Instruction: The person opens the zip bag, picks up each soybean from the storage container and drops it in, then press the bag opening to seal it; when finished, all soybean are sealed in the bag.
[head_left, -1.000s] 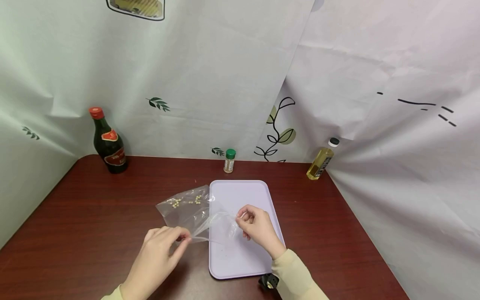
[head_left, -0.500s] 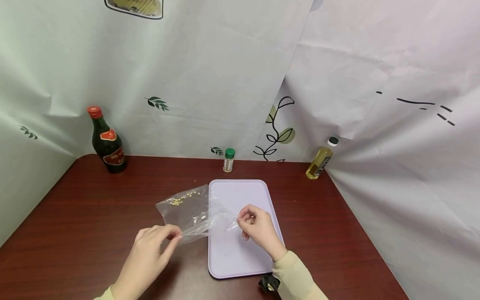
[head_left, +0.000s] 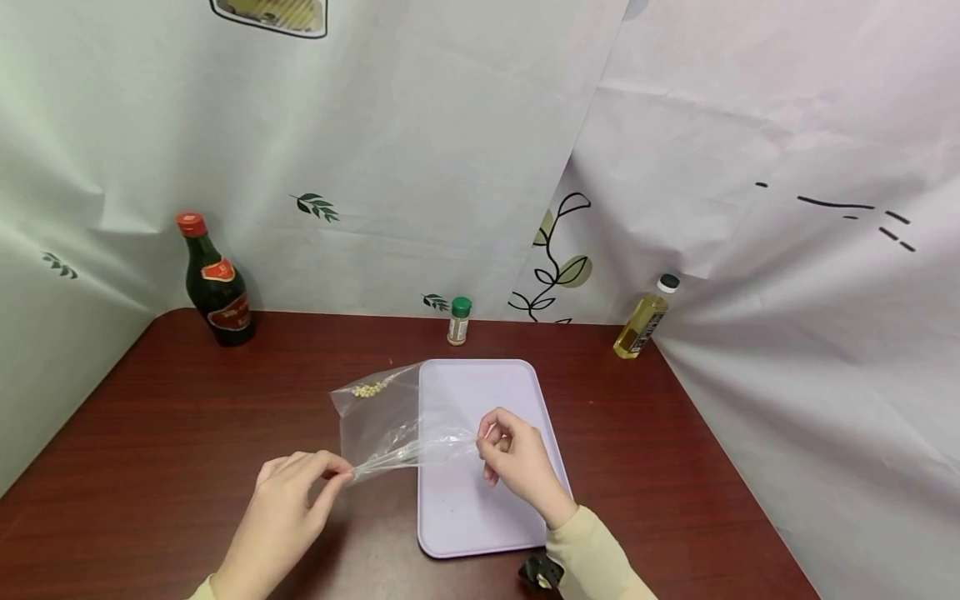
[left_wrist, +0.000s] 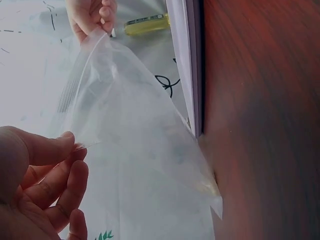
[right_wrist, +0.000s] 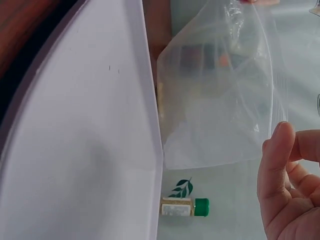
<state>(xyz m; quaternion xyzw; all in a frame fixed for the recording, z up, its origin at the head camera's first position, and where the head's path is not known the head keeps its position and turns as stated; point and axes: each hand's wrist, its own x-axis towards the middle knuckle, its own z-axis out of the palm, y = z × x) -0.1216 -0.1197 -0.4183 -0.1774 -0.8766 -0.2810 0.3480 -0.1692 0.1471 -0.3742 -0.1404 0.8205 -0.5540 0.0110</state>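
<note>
Between my hands stretches a clear plastic zip bag (head_left: pixel 381 423), its mouth edge toward me and pulled nearly straight. Small pale yellow, bean-like pieces (head_left: pixel 369 390) lie bunched in its far left corner. My left hand (head_left: pixel 288 508) pinches one end of the mouth between thumb and forefinger, as the left wrist view also shows on the bag (left_wrist: pixel 135 110). The other end is pinched by my right hand (head_left: pixel 519 460), over the lilac tray (head_left: pixel 480 512). In the right wrist view the zip strip (right_wrist: pixel 271 85) runs along the edge, up from my right fingertips.
At the back of the dark red table (head_left: pixel 142 450) stand a dark bottle (head_left: pixel 221 292) with a red cap, a green-capped spice jar (head_left: pixel 458 323) and a bottle of yellow oil (head_left: pixel 641 323). A small black object (head_left: pixel 540 572) lies beside my right sleeve.
My left hand has moved left, drawing the bag's mouth tighter. The bag's far left corner has shifted right, and the scattered yellow pieces have gathered into one clump. My right hand has barely moved.
</note>
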